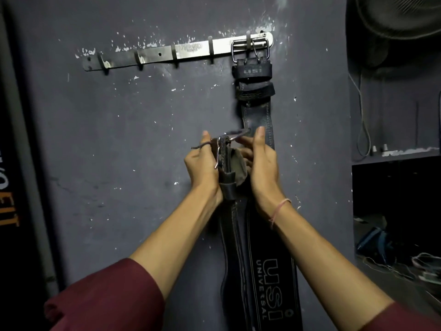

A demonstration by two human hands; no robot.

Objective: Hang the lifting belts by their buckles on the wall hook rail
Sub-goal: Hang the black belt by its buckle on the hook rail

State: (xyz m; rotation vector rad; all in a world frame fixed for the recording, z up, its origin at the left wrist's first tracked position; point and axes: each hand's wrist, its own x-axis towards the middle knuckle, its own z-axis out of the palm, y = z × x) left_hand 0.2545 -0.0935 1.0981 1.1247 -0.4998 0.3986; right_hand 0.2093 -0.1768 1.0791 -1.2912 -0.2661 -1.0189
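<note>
Lifting belt in hand is not yet hung. The left grip and right grip are both clenched on its buckle end, either side of the held buckle, well below the rail. Beyond, the hung belt already sits by its own buckle on the rightmost hook of the hook rail; judged, at least this one hanging remains.

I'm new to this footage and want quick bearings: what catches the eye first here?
The left hand and right hand meet mid-frame, gripping the top end of a black belt before the dark wall. Above them a metal hook rail crosses the wall, and a second belt already hangs by its buckle from its rightmost hook.
</note>
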